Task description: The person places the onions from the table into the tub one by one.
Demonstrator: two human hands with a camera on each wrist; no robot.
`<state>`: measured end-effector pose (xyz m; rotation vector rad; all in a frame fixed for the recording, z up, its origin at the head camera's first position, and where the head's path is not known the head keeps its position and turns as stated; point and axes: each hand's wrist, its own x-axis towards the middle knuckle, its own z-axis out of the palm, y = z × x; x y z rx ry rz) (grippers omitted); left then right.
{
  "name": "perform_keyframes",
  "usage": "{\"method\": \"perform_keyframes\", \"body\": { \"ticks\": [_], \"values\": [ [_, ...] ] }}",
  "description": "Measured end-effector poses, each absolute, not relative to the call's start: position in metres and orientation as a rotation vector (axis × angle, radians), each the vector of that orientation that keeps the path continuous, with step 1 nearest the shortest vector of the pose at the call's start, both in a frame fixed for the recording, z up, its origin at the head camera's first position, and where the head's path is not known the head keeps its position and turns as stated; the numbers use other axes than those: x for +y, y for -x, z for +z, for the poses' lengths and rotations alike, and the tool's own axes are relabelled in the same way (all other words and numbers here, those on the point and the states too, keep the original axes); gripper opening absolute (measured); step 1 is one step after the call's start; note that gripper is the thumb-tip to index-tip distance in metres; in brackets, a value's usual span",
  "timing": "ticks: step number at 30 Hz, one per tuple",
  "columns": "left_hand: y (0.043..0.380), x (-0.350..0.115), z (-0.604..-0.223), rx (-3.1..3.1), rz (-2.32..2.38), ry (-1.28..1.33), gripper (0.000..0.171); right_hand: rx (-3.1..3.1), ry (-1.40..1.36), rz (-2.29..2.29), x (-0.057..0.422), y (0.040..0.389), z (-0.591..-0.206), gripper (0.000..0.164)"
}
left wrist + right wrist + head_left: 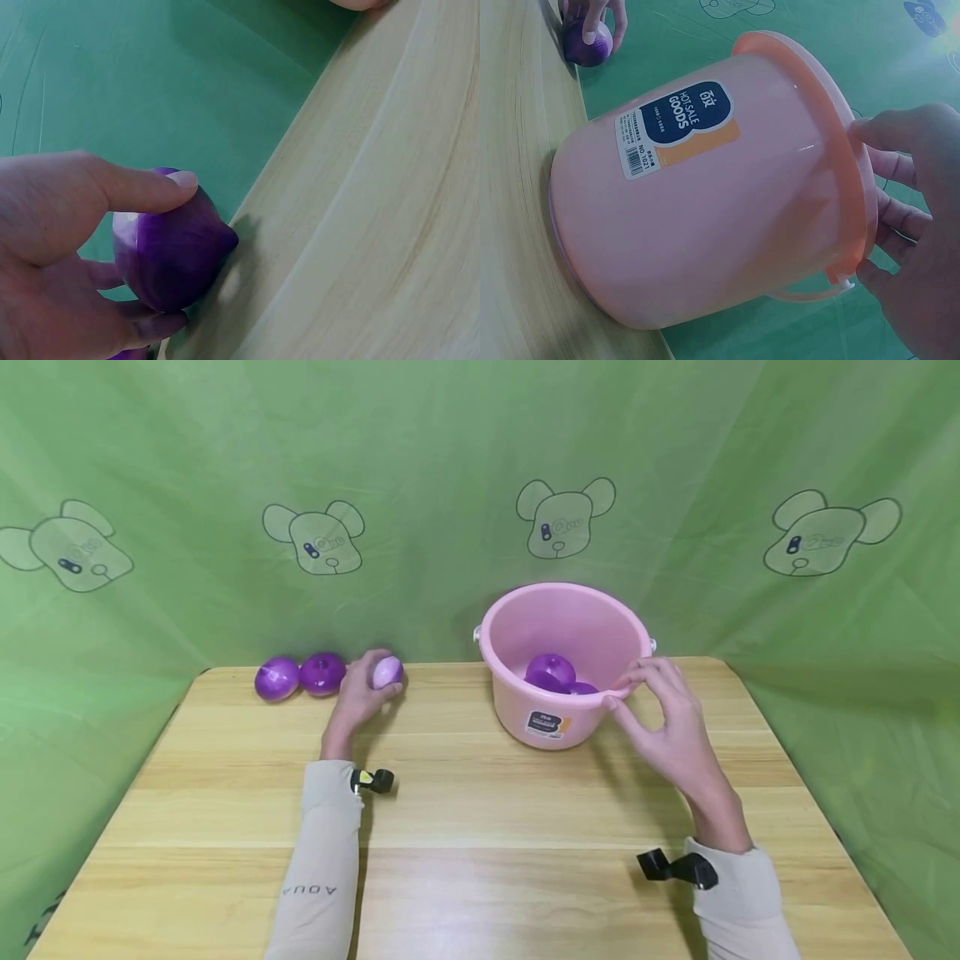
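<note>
At the table's back edge, left of centre, my left hand (360, 695) grips a shiny purple onion (176, 247), thumb on one side and fingers on the other. The left wrist view shows its pointed tip close to the wood. Just left of that hand lie two more purple onions (277, 679), side by side. My right hand (678, 739) holds the rim of a pink bucket (727, 202) at its front right, pinched between thumb and fingers. The bucket stands upright with several purple onions (553, 669) inside, partly hidden by its front wall.
The pale wooden table (450, 827) runs back to a green curtain (435, 468) printed with mouse heads, which also hangs at both sides. A label (545, 724) is on the bucket's front, and its handle (810, 295) hangs at the side.
</note>
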<state>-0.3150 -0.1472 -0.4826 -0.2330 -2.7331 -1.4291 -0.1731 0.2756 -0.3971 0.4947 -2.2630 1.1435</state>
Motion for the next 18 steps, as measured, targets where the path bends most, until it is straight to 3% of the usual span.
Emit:
{"method": "perform_keyframes", "body": {
  "ticks": [18],
  "values": [
    [0.304, -0.149, -0.457, -2.644, -1.391, 0.227, 0.062, -2.267, -0.488, 1.148, 0.275, 0.172, -0.397, 0.025]
  ]
}}
